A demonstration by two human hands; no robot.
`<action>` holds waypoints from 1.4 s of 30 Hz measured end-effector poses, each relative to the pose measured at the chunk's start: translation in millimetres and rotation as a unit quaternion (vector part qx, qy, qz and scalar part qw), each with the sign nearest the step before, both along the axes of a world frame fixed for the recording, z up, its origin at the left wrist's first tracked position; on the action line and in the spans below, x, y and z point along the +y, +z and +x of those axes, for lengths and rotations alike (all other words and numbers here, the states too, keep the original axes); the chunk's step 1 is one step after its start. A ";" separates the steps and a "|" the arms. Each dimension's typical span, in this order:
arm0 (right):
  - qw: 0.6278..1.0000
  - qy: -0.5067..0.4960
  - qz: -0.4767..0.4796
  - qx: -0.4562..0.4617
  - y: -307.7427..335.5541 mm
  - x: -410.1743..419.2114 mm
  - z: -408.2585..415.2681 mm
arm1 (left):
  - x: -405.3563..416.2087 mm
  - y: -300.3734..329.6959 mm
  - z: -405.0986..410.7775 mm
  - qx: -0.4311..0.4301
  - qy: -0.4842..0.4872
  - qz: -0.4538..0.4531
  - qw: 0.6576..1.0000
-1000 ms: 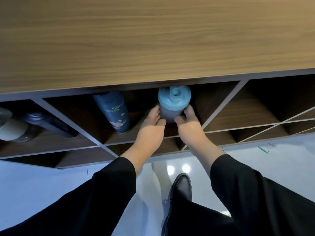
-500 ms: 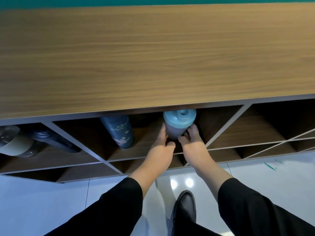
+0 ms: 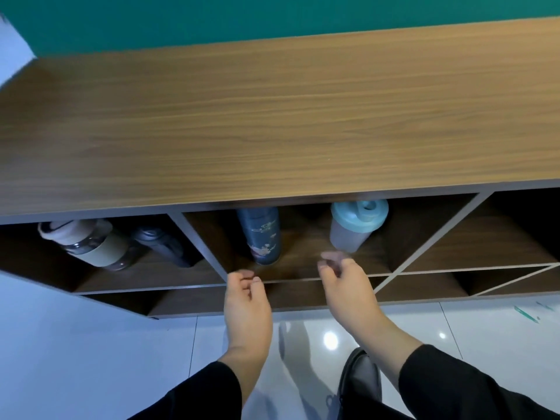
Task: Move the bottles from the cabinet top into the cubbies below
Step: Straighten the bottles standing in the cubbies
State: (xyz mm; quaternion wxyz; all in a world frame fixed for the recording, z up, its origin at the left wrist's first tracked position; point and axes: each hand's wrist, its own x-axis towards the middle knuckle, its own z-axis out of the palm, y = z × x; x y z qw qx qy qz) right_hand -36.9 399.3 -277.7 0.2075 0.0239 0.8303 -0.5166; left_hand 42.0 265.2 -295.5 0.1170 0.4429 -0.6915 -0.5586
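A grey shaker bottle with a teal lid (image 3: 354, 227) stands in the middle cubby, right of a dark blue flowered flask (image 3: 261, 235). In the left cubby are a clear bottle with a beige sleeve (image 3: 91, 244) and a dark bottle (image 3: 163, 245). My left hand (image 3: 247, 307) hangs in front of the cubby's lower edge, fingers loosely curled, holding nothing. My right hand (image 3: 348, 286) is just below and in front of the shaker bottle, apart from it, fingers loose and empty. No bottle shows on the wooden cabinet top (image 3: 272, 116).
Slanted dividers split the cabinet into cubbies; the right cubby (image 3: 472, 237) and the lower row hold nothing I can see. Glossy white floor tiles lie below, with my black shoe (image 3: 360, 380) near the cabinet. A teal wall runs behind.
Both hands have let go of the teal-lidded shaker bottle and drawn back out of the cubby. The view has tilted up, showing more of the cabinet top.
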 end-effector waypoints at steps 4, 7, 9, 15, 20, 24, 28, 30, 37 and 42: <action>0.995 0.086 -0.047 0.026 -2.7 -32.1 -9.4 | -16.2 -0.4 -6.4 0.032 -0.041 0.044 0.998; 0.988 0.132 -0.080 0.000 -10.1 -47.8 -11.2 | -18.9 4.9 -17.9 0.046 -0.102 0.058 0.992; 0.986 0.142 -0.083 -0.008 -18.0 -57.5 -11.2 | -25.1 3.4 -21.7 0.037 -0.126 0.063 0.989; 0.989 0.119 -0.085 -0.001 -26.2 -67.5 -31.7 | -29.2 -12.7 -22.3 0.026 -0.183 0.087 0.979; 0.994 0.069 -0.080 -0.011 -39.4 -66.4 -36.6 | -37.1 -16.1 -36.1 0.049 -0.112 0.113 0.986; 0.991 0.057 -0.121 -0.032 -39.5 -65.1 -24.2 | -42.1 -16.0 -45.0 0.036 -0.161 0.106 0.981; 0.985 0.100 -0.137 -0.014 -46.7 -61.8 -30.3 | -37.1 -20.3 -38.2 0.030 -0.183 0.112 0.976; 0.985 0.115 -0.129 -0.003 -45.7 -60.2 -35.6 | -34.1 -19.3 -32.2 0.028 -0.197 0.106 0.974; 0.987 0.083 -0.139 -0.013 -52.9 -59.9 -35.4 | -40.1 -24.6 -38.4 0.042 -0.139 0.138 0.980; 0.984 0.108 -0.143 -0.017 -58.1 -59.8 -31.4 | -40.8 -26.9 -41.0 0.022 -0.178 0.128 0.975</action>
